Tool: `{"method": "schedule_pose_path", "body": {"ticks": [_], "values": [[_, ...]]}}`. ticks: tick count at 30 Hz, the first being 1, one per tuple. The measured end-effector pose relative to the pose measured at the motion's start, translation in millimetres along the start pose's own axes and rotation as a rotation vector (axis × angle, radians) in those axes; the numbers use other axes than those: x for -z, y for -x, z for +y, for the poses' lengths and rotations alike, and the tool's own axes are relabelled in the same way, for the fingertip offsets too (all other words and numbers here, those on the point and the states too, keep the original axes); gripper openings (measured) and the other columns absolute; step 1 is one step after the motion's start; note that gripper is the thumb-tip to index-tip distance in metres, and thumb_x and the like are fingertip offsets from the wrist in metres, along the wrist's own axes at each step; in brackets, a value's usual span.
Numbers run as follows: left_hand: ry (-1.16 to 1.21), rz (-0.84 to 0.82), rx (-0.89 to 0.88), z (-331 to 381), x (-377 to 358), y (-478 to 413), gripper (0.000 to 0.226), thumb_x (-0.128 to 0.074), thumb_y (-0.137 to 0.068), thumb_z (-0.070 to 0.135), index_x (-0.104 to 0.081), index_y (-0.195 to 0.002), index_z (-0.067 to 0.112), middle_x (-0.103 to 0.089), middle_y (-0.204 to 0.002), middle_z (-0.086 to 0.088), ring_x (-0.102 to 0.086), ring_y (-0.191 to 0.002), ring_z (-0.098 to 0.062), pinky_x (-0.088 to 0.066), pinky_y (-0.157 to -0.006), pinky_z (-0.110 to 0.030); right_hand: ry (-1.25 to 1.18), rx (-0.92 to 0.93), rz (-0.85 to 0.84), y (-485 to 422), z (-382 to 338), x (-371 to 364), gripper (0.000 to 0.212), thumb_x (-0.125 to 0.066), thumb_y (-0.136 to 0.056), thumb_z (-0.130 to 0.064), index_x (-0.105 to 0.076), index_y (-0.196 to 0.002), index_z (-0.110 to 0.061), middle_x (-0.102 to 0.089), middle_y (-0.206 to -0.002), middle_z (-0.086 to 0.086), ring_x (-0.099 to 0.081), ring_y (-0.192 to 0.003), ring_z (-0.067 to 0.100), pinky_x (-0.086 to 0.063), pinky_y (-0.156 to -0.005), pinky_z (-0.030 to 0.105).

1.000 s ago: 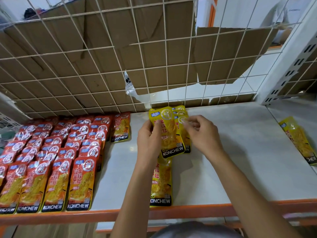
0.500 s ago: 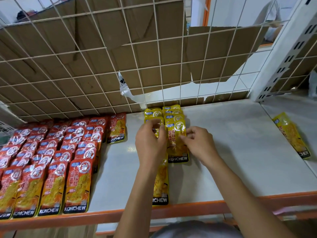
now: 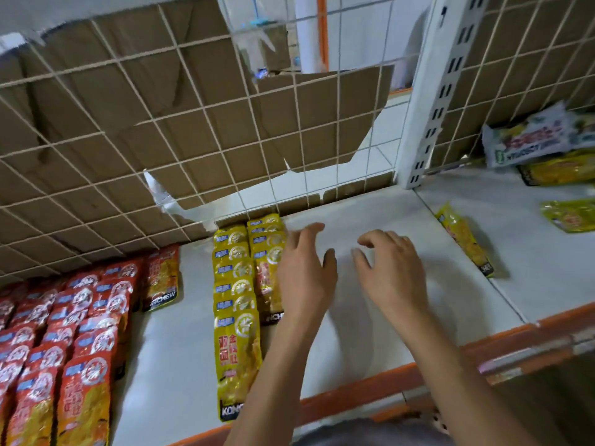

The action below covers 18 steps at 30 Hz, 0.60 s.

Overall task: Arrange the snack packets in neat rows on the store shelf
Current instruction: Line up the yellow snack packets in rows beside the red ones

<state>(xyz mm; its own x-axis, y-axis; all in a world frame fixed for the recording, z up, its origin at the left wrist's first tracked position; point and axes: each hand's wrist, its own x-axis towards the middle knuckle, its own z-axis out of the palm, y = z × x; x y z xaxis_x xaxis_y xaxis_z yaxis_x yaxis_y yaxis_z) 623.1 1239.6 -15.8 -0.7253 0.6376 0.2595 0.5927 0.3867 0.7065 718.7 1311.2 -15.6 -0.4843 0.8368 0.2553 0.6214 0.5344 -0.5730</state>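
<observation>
We see yellow packets in two rows from the back edge of the shelf frontward, our left hand loose and empty, covering part of the shorter row, our right hand empty alongside, red packets at the left edge, stray packet just past the right edge.

White wire grid backed by torn cardboard; slotted white upright.

The shelf lies bare from the two yellow packet rows to a lone yellow packet beside its right edge, open from front edge to back. A narrow bare lane separates the yellow rows from the red packets at the left. The wire grid and white upright close the back edge.
</observation>
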Motion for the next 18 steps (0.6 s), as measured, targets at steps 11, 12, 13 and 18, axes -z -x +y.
{"method": "schedule_pose_path", "body": {"ticks": [11,12,13,18], "values": [[-0.411,-0.38,-0.603,96,-131,-36,0.081,-0.064,-0.077,0.0,-0.033,-0.146,0.028,-0.022,-0.158,-0.006,-0.021,-0.143,-0.033,-0.032,-0.108,-0.046,0.065,-0.046,0.277,-38,131,86,0.013,-0.07,-0.074,-0.006,-0.066,-0.085,-0.01,-0.067,-0.087,0.01,-0.059,-0.086,0.035,-0.047,-0.079,0.037],[-0.47,-0.436,-0.653,103,-137,-39,0.074,-0.062,-0.082,0.005,-0.033,-0.146,0.03,-0.015,-0.16,-0.004,-0.012,-0.146,-0.03,-0.023,-0.113,-0.045,0.073,-0.074,0.259,-43,145,92,0.012,-0.068,-0.076,-0.008,-0.067,-0.088,-0.011,-0.067,-0.089,0.011,-0.058,-0.089,0.035,-0.047,-0.08,0.038],[-0.512,-0.463,-0.708,109,-143,-42,0.064,-0.061,-0.086,0.01,-0.039,-0.143,0.031,-0.012,-0.161,-0.002,-0.006,-0.148,-0.029,-0.015,-0.116,-0.045,0.084,-0.117,0.223,-48,158,98,0.013,-0.065,-0.079,-0.01,-0.067,-0.092,-0.011,-0.066,-0.094,0.011,-0.057,-0.094,0.036,-0.045,-0.083,0.038],[-0.602,-0.6,-0.836,132,-156,-68,0.023,-0.064,-0.087,0.021,-0.069,-0.109,0.025,-0.041,-0.149,0.006,-0.014,-0.147,-0.021,-0.005,-0.118,-0.038,0.169,-0.216,0.095,-74,224,126,0.031,-0.061,-0.077,0.001,-0.063,-0.108,-0.006,-0.062,-0.108,0.016,-0.049,-0.107,0.037,-0.037,-0.093,0.041]]}}
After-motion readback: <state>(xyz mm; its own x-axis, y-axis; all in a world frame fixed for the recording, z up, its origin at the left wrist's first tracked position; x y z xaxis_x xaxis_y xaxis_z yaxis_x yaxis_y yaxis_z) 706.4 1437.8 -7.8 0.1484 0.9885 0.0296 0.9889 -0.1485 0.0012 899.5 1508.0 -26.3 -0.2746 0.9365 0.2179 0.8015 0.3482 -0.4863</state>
